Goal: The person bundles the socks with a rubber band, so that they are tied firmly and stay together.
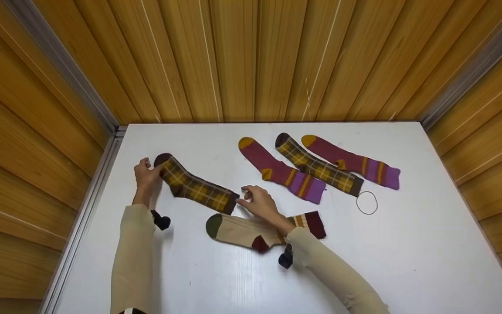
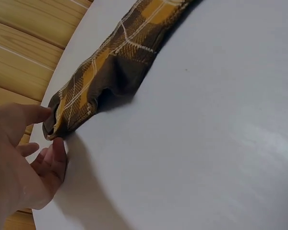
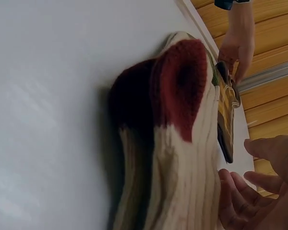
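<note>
A brown and yellow plaid sock (image 1: 196, 185) lies slanted on the left of the table. At its dark toe, my left hand (image 1: 146, 174) pinches the fabric between thumb and fingers; the left wrist view shows the toe of this plaid sock (image 2: 101, 86) there. By the cuff end is my right hand (image 1: 259, 203), thumb and fingers apart, holding nothing. Beneath the right wrist lies a cream sock (image 1: 240, 231) with green toe and dark red heel, partly covered by the forearm. Two dark red heels show in the right wrist view, one behind the other.
Farther right lie a maroon and purple sock (image 1: 281, 172), another plaid sock (image 1: 316, 163) and a second maroon sock (image 1: 351, 159). A thin round band (image 1: 367, 203) lies near their cuffs. Wood-panelled walls (image 1: 255, 61) border the white table (image 1: 408, 261).
</note>
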The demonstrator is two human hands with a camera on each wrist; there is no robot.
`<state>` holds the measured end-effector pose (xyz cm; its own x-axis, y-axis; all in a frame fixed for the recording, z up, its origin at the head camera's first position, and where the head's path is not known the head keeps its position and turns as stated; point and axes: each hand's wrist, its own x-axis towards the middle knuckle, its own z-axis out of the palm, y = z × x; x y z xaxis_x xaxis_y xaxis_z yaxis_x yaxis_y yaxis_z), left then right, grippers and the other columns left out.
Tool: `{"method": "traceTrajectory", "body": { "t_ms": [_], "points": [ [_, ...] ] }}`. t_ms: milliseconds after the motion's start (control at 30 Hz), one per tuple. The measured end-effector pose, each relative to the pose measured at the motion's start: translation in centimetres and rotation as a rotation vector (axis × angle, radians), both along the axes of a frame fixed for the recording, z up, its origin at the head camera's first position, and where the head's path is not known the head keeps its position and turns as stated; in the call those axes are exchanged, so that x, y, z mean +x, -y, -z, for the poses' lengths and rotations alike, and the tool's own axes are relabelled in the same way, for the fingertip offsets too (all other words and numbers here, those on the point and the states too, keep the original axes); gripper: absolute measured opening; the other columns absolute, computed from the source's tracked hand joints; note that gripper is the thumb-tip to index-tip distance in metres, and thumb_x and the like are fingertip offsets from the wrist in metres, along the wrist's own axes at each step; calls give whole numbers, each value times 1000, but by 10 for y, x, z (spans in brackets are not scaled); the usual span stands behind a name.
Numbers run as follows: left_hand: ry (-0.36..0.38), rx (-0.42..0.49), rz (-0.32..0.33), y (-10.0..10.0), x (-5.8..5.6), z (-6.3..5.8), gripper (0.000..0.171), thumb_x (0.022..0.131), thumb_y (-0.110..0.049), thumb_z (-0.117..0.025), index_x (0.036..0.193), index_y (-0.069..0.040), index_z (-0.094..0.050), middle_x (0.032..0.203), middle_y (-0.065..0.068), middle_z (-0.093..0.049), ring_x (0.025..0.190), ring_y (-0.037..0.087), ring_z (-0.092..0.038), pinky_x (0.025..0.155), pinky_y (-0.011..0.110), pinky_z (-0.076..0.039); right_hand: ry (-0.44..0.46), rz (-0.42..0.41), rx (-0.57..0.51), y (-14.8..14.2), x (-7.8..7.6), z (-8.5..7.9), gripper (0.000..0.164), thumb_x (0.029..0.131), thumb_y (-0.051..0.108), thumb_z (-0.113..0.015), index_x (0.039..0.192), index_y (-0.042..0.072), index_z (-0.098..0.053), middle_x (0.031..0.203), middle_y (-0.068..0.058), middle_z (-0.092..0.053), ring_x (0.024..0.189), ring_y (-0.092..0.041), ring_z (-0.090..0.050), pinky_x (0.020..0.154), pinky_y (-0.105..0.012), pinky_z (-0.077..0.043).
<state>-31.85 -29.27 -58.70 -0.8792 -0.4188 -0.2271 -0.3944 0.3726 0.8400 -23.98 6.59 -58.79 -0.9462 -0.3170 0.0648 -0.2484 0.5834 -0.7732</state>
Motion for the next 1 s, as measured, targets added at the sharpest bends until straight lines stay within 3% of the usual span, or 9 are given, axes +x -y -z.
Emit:
{"method": "traceTrajectory", "body": {
  "t_ms": [100, 200, 367, 600, 733, 900, 1000],
  "points": [
    [40, -129, 42, 0, 0, 2, 72, 99, -29, -60, 155, 5, -32, 150, 31, -37, 138, 43, -43, 116, 52, -37, -2, 55, 118, 12, 0, 2, 44, 90, 33, -78, 122, 4, -70, 94, -9, -68, 83, -19, -60, 72, -36, -50],
    [64, -190, 56, 1, 1, 3, 68, 98, -31, -61, 153, 3, -38, 147, 30, -39, 134, 43, -44, 113, 55, -38, -6, 77, 170, 20, 0, 4, 44, 86, 37, -82, 119, 9, -71, 91, -5, -64, 79, -15, -54, 66, -32, -44],
    [37, -193, 65, 2, -2, 5, 53, 96, -23, -62, 143, 1, -52, 142, 29, -45, 128, 40, -47, 108, 53, -41, 4, 101, 207, 29, 1, 3, 36, 83, 33, -85, 110, 12, -73, 89, -3, -60, 77, -16, -54, 62, -30, -40],
    [20, -205, 64, -2, -5, 6, 44, 93, -15, -59, 131, 8, -57, 135, 30, -48, 122, 41, -50, 104, 55, -42, 57, 108, 209, 31, 1, 0, 24, 83, 28, -85, 95, 11, -73, 89, -3, -61, 80, -16, -55, 64, -32, -40],
    [-8, -225, 68, -3, -6, 5, 41, 93, -16, -59, 126, 7, -61, 133, 31, -52, 120, 44, -53, 102, 56, -44, 43, 114, 209, 30, 1, 1, 22, 84, 29, -84, 94, 12, -74, 88, -3, -60, 78, -16, -52, 63, -31, -37],
    [-4, -251, 107, -1, -9, 3, 42, 93, -16, -59, 128, 7, -63, 132, 33, -58, 122, 46, -57, 101, 53, -47, 19, 120, 184, 28, 2, 4, 19, 84, 27, -83, 99, 15, -80, 90, -5, -69, 82, -20, -63, 65, -34, -48],
    [27, -178, 77, 1, -9, -4, 45, 94, -19, -61, 130, 6, -62, 133, 31, -60, 116, 40, -60, 93, 42, -52, 40, 122, 80, 25, 0, 2, 16, 85, 25, -82, 97, 14, -82, 93, -6, -77, 87, -23, -70, 70, -35, -54]
  ]
}}
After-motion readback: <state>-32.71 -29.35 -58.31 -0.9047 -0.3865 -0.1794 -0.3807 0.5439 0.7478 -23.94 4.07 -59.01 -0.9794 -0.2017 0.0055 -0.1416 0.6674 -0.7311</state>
